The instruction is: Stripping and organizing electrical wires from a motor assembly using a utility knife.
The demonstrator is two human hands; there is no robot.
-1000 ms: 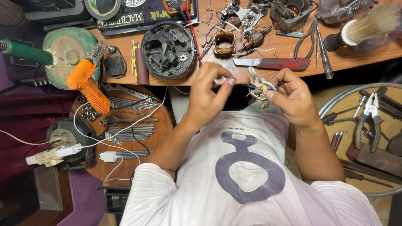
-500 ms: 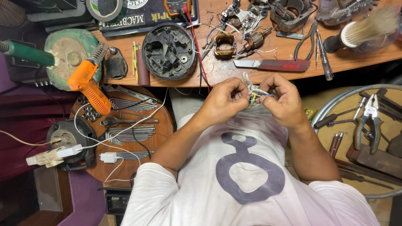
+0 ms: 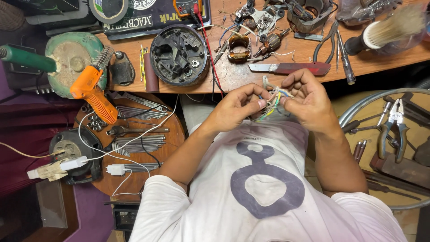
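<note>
Both hands were closed on a little bunch of coloured wires (image 3: pixel 272 102). The left hand (image 3: pixel 235 107) pinched one side and the right hand (image 3: pixel 309 101) pinched the other, so the wires stayed tight between them, just below the wooden bench (image 3: pixel 233 78).

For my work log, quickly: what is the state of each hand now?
Left hand: closed, fingers pinching the bundle of coloured wires.
Right hand: closed, holding the same bundle of coloured wires.

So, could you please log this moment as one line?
left hand: pinches wire bundle | right hand: grips wire bundle | above lap
</note>
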